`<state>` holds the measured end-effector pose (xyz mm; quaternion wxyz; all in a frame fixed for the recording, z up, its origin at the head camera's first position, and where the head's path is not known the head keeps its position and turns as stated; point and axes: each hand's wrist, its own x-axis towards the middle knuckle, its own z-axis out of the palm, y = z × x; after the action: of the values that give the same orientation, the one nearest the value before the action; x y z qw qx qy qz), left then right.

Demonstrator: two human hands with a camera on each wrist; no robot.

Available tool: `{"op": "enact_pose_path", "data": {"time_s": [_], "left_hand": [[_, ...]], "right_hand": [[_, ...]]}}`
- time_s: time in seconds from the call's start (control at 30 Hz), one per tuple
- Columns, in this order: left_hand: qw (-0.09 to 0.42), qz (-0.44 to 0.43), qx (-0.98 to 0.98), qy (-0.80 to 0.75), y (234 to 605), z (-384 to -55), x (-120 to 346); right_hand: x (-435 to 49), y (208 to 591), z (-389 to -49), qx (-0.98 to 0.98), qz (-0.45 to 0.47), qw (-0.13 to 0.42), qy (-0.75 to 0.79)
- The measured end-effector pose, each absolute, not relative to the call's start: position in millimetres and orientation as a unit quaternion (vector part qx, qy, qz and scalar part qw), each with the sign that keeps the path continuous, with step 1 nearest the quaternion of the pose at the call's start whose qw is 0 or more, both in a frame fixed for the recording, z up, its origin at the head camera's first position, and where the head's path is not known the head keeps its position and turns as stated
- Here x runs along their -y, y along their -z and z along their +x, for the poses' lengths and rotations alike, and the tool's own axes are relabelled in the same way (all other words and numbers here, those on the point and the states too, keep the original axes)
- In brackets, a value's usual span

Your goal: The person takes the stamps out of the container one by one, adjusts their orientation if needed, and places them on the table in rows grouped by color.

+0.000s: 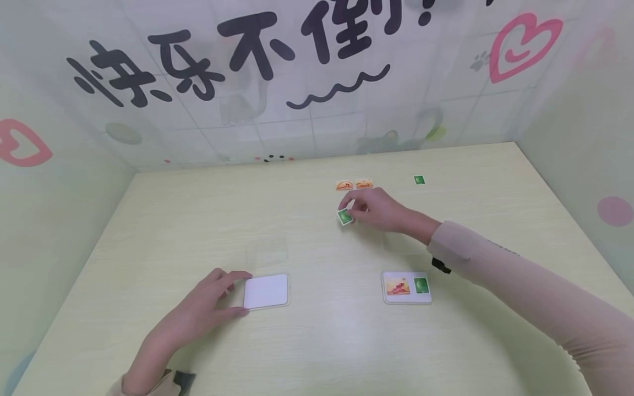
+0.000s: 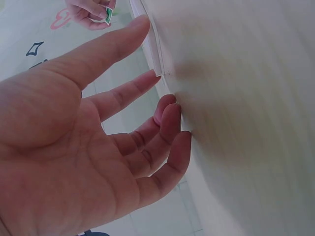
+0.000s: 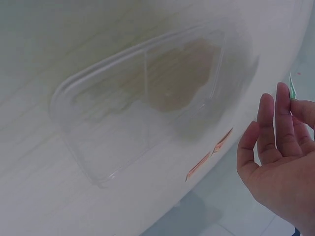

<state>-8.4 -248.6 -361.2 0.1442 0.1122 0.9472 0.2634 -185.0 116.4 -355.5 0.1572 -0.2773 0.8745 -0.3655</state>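
A small green stamp with a white border is pinched between the thumb and fingers of my right hand, above the table. In the left wrist view that hand also shows at the top, with the green stamp. My left hand holds a flat white case by its left end, thumb at the near corner and index finger at the far one. Its other fingers are bent, off the case. A similar flat case on the right bears an orange picture stamp and a green stamp.
Two orange stamps and a green stamp lie toward the table's back. A clear, divided lid lies near my right hand; another clear lid lies behind the left case. Printed curtains surround the table.
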Motion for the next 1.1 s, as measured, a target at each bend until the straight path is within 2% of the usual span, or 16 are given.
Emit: {"op": "enact_pose_path", "data": {"time_s": [1.1], "left_hand": [[0.146, 0.132, -0.949, -0.246, 361, -13, 246]], "right_hand": [[-172, 357, -216, -0.899, -0.217, 0.12, 0.361]]}}
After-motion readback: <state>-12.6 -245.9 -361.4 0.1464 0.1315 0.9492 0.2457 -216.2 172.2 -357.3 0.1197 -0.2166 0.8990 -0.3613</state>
